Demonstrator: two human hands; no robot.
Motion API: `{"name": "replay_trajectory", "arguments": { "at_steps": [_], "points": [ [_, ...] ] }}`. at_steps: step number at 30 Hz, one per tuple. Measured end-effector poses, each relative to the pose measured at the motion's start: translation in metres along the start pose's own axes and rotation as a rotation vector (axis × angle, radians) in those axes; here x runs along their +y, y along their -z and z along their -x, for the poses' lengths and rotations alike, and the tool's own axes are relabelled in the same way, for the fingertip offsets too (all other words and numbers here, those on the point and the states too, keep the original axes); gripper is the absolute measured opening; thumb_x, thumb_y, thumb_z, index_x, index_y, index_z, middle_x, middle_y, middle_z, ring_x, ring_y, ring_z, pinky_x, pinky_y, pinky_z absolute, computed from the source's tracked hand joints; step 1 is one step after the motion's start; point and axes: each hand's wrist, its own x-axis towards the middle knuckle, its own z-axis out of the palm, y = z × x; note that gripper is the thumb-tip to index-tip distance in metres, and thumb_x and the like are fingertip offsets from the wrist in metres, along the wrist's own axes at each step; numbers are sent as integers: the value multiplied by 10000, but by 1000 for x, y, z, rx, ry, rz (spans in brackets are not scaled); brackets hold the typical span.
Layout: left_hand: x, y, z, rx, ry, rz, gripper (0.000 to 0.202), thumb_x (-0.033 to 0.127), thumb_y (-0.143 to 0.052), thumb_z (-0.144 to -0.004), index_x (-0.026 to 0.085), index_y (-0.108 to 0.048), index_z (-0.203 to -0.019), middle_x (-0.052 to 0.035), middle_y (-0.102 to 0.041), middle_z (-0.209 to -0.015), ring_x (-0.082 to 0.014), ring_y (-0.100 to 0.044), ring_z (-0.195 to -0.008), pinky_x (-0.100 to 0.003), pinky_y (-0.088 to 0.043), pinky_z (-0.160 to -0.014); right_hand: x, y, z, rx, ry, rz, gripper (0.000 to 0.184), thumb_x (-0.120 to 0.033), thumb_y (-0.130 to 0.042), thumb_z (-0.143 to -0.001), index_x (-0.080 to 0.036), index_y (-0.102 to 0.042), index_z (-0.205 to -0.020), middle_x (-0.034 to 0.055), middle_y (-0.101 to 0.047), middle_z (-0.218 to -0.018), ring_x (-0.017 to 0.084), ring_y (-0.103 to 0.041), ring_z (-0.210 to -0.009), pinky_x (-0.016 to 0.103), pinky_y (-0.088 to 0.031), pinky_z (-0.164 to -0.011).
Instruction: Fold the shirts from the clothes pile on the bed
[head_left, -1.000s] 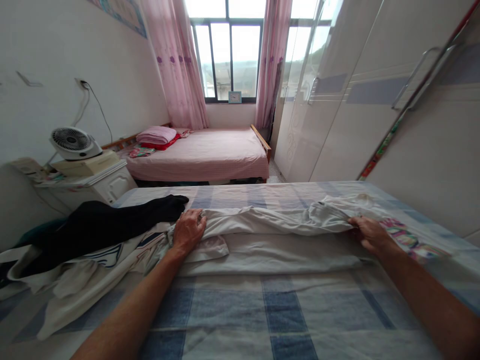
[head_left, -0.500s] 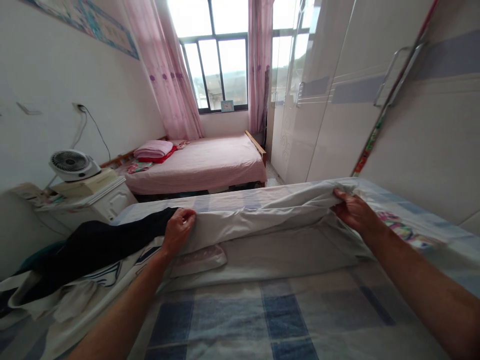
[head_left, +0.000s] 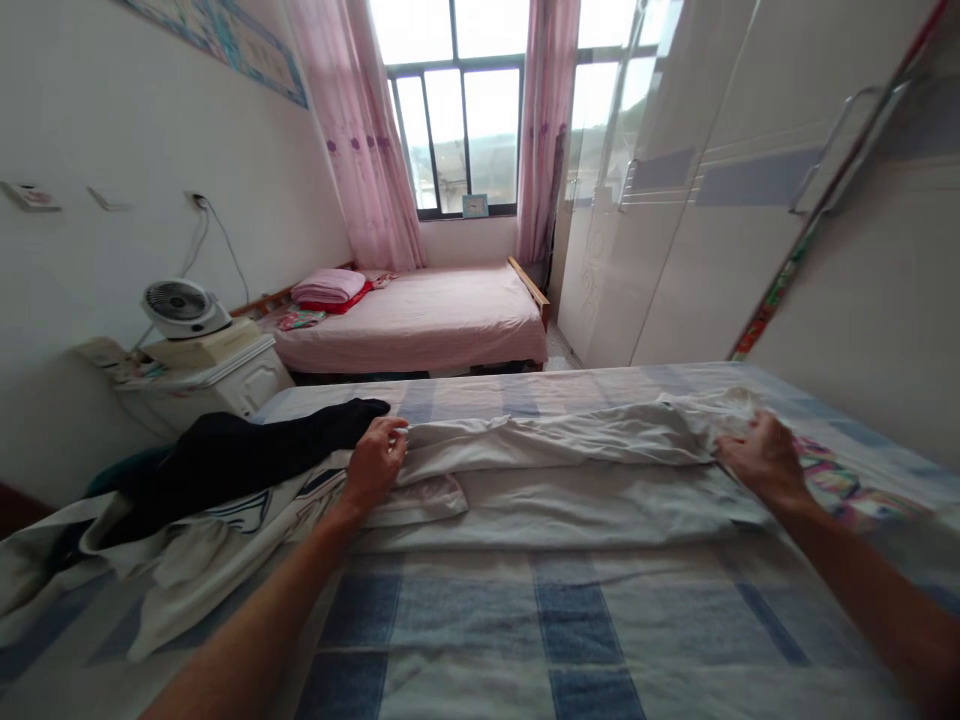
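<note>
A light grey garment point(head_left: 570, 500), its exact kind unclear, lies lengthwise across the bed in front of me, its far side folded over towards me. My left hand point(head_left: 377, 460) pinches the upper left edge of the fold. At the other end, my right hand point(head_left: 765, 460) is closed on the cloth, its fingertips partly hidden in the folds. A paler patterned piece point(head_left: 442, 497) pokes out from under the fold near my left hand. Beside that hand lie a black garment point(head_left: 255, 445) and a crumpled white garment with dark stripes point(head_left: 202, 545).
The blue-and-white checked bedsheet point(head_left: 465, 640) spreads under everything. A colourful printed patch point(head_left: 847, 480) is right of my right hand. Beyond stand a pink-covered bed point(head_left: 442, 310), a fan point(head_left: 184, 305) on a cabinet, and a white wardrobe point(head_left: 675, 270) along the right.
My right hand has moved right and lower, and the raised right part of the fold now lies flatter. My left hand keeps its hold; the view has shifted slightly.
</note>
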Motion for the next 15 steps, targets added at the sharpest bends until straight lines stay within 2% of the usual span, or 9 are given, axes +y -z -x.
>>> {"name": "replay_trajectory", "arguments": {
  "at_steps": [2, 3, 6, 9, 12, 15],
  "points": [
    [4, 2, 7, 32, -53, -39, 257, 224, -434, -801, 166, -607, -983, -76, -599, -1008, -171, -612, -803, -292, -501, -759, -14, -2, 2, 126, 124, 267, 453, -200, -576, -701, -161, -526, -1149, 241, -551, -1192, 390, -437, -1223, 506, -372, -984],
    [5, 2, 10, 39, -52, -54, 264, 213, -432, -806, 164, -604, -1000, -79, -600, -1017, -178, -610, -826, -300, -500, -778, -22, -6, 3, 91, 132, 280, 401, -221, -562, -715, -164, -560, -1112, 230, -578, -1163, 375, -486, -1176, 494, -385, -968],
    [4, -4, 19, 30, 7, -99, 277, 208, -459, -803, 157, -603, -1034, -93, -617, -1027, -210, -607, -907, -335, -486, -849, -57, -39, 13, -310, 65, 14, 263, -294, -529, -748, -178, -632, -961, 149, -671, -987, 272, -622, -937, 393, -498, -792],
    [-1, -13, 24, 8, 26, -177, 305, 195, -492, -783, 148, -602, -1065, -109, -634, -1057, -251, -580, -1021, -371, -442, -937, -96, -89, 30, -654, 38, -177, 292, -340, -564, -740, -157, -648, -951, 99, -686, -923, 200, -636, -832, 296, -512, -679],
    [-4, -17, 25, -13, 11, -237, 331, 176, -503, -774, 144, -600, -1090, -110, -639, -1085, -260, -561, -1057, -376, -419, -966, -131, -140, 46, -831, 48, -131, 271, -370, -542, -766, -146, -659, -860, 86, -683, -869, 155, -621, -728, 242, -477, -592],
    [-4, -16, 25, -24, 18, -252, 334, 173, -519, -770, 152, -603, -1093, -96, -639, -1086, -255, -558, -1041, -367, -420, -958, -154, -178, 54, -872, 127, 86, 305, -405, -511, -779, -146, -668, -747, 54, -655, -690, 135, -571, -602, 235, -413, -527]
  ]
}}
